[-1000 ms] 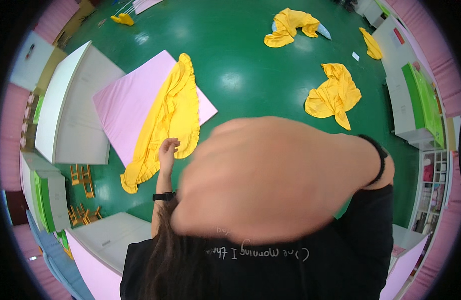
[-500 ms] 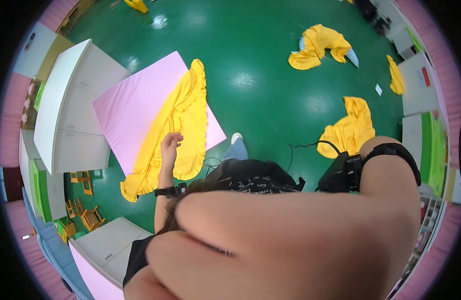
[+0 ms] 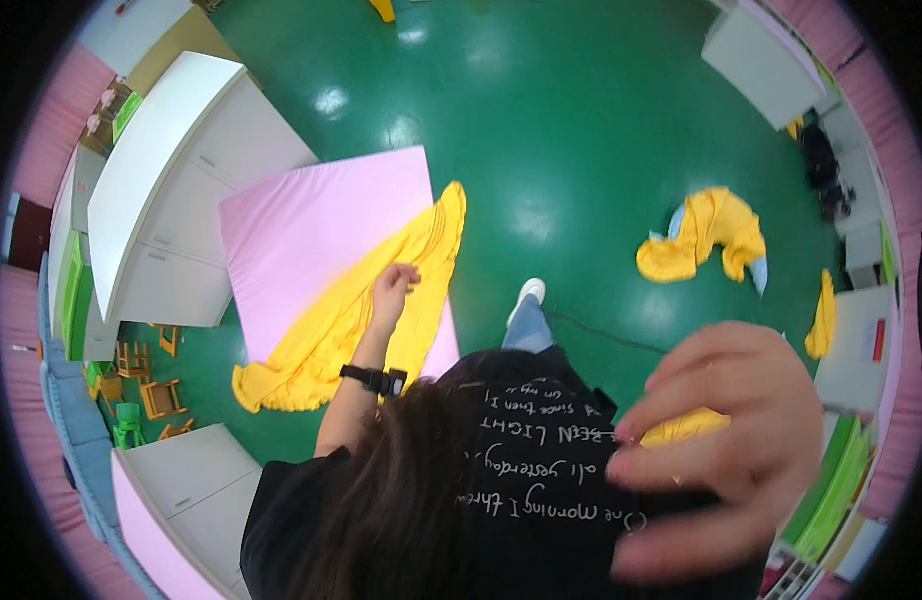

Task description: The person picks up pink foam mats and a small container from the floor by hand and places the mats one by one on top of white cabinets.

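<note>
Yellow cloth [image 3: 316, 345] lies aslant across the pink mat [image 3: 321, 220], gathered into folds, its lower left end running past the mat's edge to the green floor [image 3: 521, 110]. Over its middle hangs the left hand [image 3: 393, 292], fingers loosely curled; no fabric shows pinched in them, and I cannot tell whether they touch the folds. The right hand [image 3: 741, 430] is up close to the camera, blurred, its fingers bent and spread apart with nothing visible between them. Part of a second yellow piece [image 3: 686, 428] shows behind those fingers; a third [image 3: 721, 230], with pale blue at its edges, lies on the floor farther off.

Several things could go wrong. Raised so near the lens, the right hand could mask the work or bump the camera. A thin dark cable [image 3: 601, 330] runs over the floor beside the shoe [image 3: 529, 290], so a careless step could snag it. The cloth's overhanging end could be trodden on, and a pull by one hand alone could bunch the folds or drag the cloth off the mat. The long hair [image 3: 401, 500] hanging forward could also hide the near side.
</note>
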